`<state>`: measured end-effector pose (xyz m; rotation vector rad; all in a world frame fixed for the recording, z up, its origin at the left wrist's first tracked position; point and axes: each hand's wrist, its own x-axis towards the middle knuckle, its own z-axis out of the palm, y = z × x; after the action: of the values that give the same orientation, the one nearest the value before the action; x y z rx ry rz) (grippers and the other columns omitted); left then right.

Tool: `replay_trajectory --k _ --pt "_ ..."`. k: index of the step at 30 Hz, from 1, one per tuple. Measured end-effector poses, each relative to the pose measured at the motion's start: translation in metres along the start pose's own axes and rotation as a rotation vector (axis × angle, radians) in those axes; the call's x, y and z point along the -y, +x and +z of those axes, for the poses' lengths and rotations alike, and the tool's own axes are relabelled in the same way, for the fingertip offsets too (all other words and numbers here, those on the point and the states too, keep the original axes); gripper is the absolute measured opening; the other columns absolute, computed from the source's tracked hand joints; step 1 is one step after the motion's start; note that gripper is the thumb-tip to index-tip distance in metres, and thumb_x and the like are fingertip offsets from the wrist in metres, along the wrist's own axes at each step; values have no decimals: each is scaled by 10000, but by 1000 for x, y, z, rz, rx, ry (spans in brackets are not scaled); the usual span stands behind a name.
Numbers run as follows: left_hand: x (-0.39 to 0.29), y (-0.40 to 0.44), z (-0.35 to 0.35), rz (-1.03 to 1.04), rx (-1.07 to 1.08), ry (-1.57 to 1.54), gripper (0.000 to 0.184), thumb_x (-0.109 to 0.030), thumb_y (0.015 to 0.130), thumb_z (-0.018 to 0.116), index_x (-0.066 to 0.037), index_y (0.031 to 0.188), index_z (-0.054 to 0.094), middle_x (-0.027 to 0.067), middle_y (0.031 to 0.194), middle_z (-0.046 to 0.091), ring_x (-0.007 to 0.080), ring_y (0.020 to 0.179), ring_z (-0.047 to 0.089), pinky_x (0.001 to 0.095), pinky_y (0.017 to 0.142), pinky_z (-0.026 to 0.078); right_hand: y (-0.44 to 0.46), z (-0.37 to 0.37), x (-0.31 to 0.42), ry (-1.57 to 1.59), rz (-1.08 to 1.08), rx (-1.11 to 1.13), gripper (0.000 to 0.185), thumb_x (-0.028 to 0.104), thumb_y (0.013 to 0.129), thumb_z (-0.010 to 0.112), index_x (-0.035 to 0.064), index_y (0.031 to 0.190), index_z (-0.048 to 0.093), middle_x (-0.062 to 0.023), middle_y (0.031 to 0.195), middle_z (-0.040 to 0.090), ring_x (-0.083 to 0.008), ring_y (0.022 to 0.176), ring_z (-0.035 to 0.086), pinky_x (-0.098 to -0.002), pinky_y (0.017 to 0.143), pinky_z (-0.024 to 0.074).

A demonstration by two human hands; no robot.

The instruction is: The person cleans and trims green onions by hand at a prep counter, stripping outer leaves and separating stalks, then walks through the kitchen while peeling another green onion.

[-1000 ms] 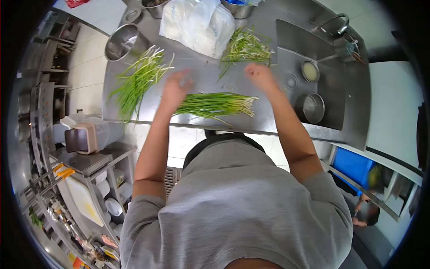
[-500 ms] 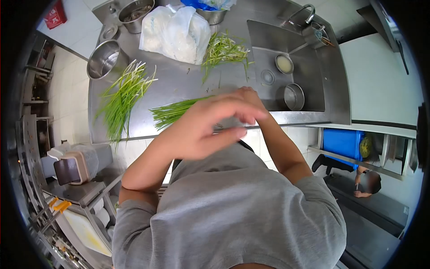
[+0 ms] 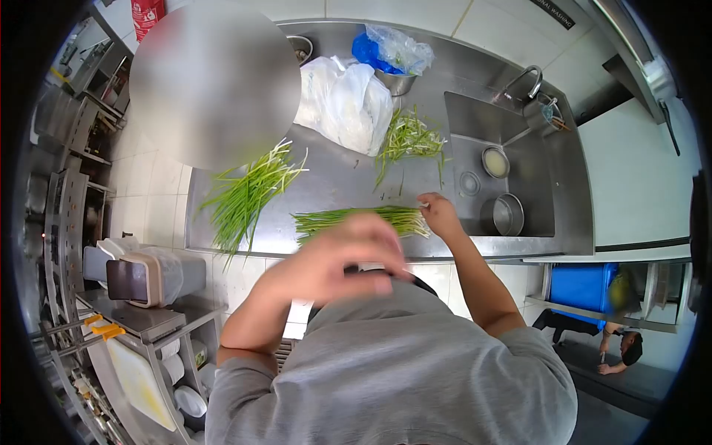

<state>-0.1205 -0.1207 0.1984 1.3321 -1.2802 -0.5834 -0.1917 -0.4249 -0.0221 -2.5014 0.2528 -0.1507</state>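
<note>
A bunch of chives (image 3: 371,219) lies along the front of the steel counter, its white ends toward the right. My left hand (image 3: 341,259), smeared by motion, is over the near edge of this bunch with thumb and fingers apart and nothing visible in them. At the white ends is my right hand (image 3: 439,213), its fingers curled into a pinch; what they hold, if anything, is too small to make out. A second heap of chives (image 3: 256,196) lies to the left, hanging over the front edge. Looser trimmed greens (image 3: 411,139) sit behind, near the sink.
A full white plastic bag (image 3: 345,107) stands at the back, beside a metal pot (image 3: 397,83) with blue and clear plastic on it. The sink (image 3: 534,178) on the right holds two metal bowls. A blurred patch covers the back left. Another person (image 3: 619,348) is at far right.
The view has shifted, so the counter appears lower and farther right. My hands have come apart: the left is lower and leftward of the right, uncovering the bunch and my right fingers.
</note>
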Motion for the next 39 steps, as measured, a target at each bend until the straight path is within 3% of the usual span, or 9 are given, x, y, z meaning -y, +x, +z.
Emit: replay_trajectory --k 5,7,8,11,13,20,33,36,39 --pt "-25 10 -2 369 162 -355 125 -195 772 695 -85 826 671 86 934 588 262 912 546 358 766 434 14 4 23 9 37 133 196 72 751 592 41 942 623 -151 906 627 -316 815 606 -374 725 486" --pt "36 9 -12 -151 -9 33 207 -257 852 601 -70 936 626 116 1022 596 280 1008 535 374 790 441 15 8 25 -21 33 141 203 71 748 590 47 947 624 -149 910 627 -315 836 601 -382 739 480" --pt "43 10 -17 -582 -127 855 267 -276 877 567 -66 1037 606 123 1092 585 277 1062 523 376 818 440 13 12 21 -53 24 124 199 75 747 581 57 939 629 -155 928 621 -319 866 593 -395 756 474" --pt "20 15 -6 -316 -188 160 362 -248 851 602 -74 1160 528 116 1148 569 247 1080 527 372 878 429 24 16 11 -69 -30 21 214 91 739 579 77 945 635 -159 959 615 -324 927 573 -417 794 460" --pt "-22 44 2 -97 13 -443 474 -163 885 560 -57 1316 393 98 1294 469 200 1190 443 341 946 396 5 9 1 -46 -19 40 231 96 735 584 77 961 629 -160 960 616 -327 928 572 -420 799 459" --pt "-132 128 24 404 292 -59 346 -155 838 538 -49 1162 480 129 1125 540 242 1029 535 359 851 443 18 20 3 -30 1 85 244 117 721 606 42 953 614 -166 857 622 -336 810 592 -395 728 475" --pt "-139 112 48 598 214 211 236 -127 801 518 -15 1008 529 154 899 588 322 879 569 377 761 461 15 -8 -9 -140 173 128 251 142 768 575 80 1003 639 -139 867 651 -288 801 619 -370 711 484" --pt "-117 114 41 501 -5 418 215 -121 793 513 -7 973 541 159 847 599 340 845 577 382 740 465 23 -16 2 -73 120 87 248 90 683 600 65 926 644 -138 912 638 -325 849 598 -399 744 477" --pt "-35 118 22 -97 -152 757 197 -114 784 509 1 937 552 165 795 610 358 810 585 386 719 470 22 8 -35 -150 7 161 255 88 683 584 83 932 642 -133 887 630 -327 848 589 -393 768 467"
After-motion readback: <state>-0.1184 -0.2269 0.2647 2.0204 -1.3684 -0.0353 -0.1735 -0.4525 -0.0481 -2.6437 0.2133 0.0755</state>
